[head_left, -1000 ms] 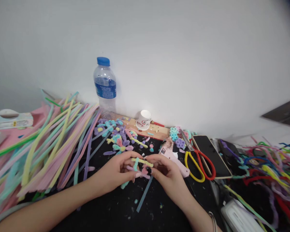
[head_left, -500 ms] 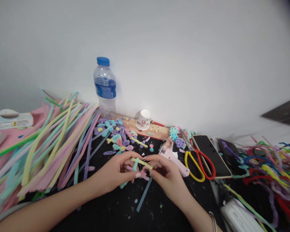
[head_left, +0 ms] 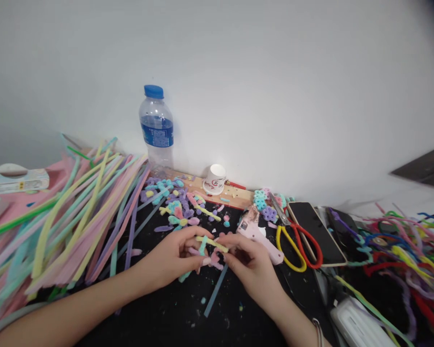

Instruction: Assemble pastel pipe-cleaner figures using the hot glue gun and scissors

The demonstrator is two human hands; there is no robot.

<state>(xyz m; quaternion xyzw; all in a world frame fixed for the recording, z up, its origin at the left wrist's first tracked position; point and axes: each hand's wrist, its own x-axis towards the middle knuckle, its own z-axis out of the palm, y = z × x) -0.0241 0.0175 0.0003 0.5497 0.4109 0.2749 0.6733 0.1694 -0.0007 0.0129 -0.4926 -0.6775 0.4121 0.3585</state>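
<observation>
A small shape of fuzzy pipe cleaners (head_left: 212, 243), with yellow, mint, lilac and pink parts, is held between both hands above the black table. My left hand (head_left: 177, 253) is closed around its left side, thumb and fingers pinching it. With thumb and fingertips, my right hand (head_left: 248, 258) grips the right end, where the yellow strand and a pink loop show. Parts of the shape are hidden behind the fingers. Below the hands lies a bluish translucent stick (head_left: 216, 291). A pink glue gun (head_left: 260, 241) rests just beyond my right hand.
Long pastel pipe cleaners (head_left: 83, 217) spread at left. Small fuzzy pieces (head_left: 181, 207) lie behind the hands, near a plastic bottle (head_left: 156, 130) and a paper cup (head_left: 215, 179). Scissors (head_left: 292, 241), a phone (head_left: 316, 233), a white device (head_left: 359, 320) and tangled coloured pipe cleaners (head_left: 415, 265) are at right.
The right fingers have shifted slightly on the shape; the pink loop's dark opening is less visible. Both hands stay in nearly the same place, still holding the shape.
</observation>
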